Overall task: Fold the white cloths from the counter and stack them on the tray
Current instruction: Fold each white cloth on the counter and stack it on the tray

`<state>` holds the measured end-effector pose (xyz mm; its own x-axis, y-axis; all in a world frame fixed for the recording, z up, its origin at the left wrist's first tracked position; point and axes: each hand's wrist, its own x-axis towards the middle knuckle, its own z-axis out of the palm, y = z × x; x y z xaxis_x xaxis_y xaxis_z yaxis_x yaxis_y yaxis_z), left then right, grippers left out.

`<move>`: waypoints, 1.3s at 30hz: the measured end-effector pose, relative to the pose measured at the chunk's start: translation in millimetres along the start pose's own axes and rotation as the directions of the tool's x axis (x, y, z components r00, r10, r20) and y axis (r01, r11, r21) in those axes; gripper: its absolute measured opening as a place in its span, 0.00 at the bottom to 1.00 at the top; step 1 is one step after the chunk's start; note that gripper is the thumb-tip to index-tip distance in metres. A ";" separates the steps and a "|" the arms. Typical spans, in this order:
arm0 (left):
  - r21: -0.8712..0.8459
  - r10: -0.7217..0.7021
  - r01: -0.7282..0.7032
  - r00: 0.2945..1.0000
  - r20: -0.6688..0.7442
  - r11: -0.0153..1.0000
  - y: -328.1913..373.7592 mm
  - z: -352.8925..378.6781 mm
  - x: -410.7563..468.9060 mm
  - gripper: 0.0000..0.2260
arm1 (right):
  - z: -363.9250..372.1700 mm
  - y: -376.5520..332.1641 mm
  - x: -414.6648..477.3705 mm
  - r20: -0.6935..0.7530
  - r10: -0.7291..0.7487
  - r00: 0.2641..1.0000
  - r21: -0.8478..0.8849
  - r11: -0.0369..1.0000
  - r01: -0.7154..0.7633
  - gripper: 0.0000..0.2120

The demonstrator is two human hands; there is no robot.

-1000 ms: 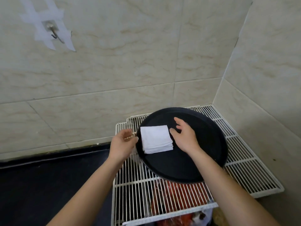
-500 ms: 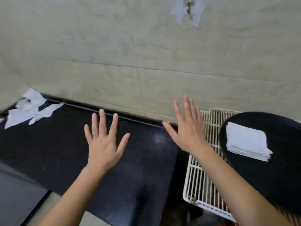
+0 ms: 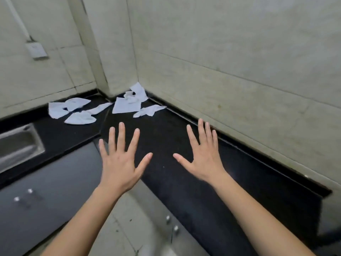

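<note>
I hold my left hand (image 3: 120, 163) and right hand (image 3: 204, 159) splayed, empty, over bare black counter (image 3: 166, 130); crumpled white cloths (image 3: 127, 104) lie in the corner, sink (image 3: 18, 145) left.

Left hand (image 3: 120, 169) centre-left of frame, right hand (image 3: 204, 159) centre-right: both bare. Forearms (image 3: 86, 217) bare down to bottom edge. Fingernails short, plain.
</note>
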<state>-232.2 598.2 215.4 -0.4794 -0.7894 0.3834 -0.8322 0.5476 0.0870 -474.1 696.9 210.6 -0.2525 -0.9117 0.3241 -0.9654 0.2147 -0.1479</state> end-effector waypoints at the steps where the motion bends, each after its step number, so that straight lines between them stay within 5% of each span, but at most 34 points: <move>1: 0.020 -0.015 0.015 1.000 -0.004 1.000 -34.7 -0.6 2.1 0.35 | 15.0 -31.8 15.9 0.022 -0.027 0.999 0.010 1.000 0.027 0.45; 9: 0.036 -0.156 0.155 0.987 0.034 0.987 -213.1 11.6 23.3 0.35 | 93.7 -186.3 105.4 0.116 -0.180 0.977 0.045 0.983 0.176 0.43; 24: 0.112 -0.233 0.211 0.942 0.242 0.971 -357.4 131.3 128.5 0.35 | 266.3 -247.1 284.4 0.243 -0.155 0.958 0.123 0.984 0.128 0.40; 33: 0.151 -0.093 0.045 0.941 0.324 0.988 -422.7 176.2 287.3 0.34 | 304.7 -241.6 417.5 0.409 -0.061 0.911 0.107 0.994 0.019 0.38; 39: 0.118 0.059 -0.131 0.874 0.482 0.984 -424.5 232.7 376.3 0.29 | 339.2 -218.5 474.1 0.518 0.030 0.855 0.029 0.998 -0.052 0.37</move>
<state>-124.1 4.2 108.8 -0.6023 -0.7916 -0.1027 -0.7892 0.6099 -0.0728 -360.7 99.0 79.7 -0.2109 -0.9544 -0.2113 -0.9485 0.2520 -0.1917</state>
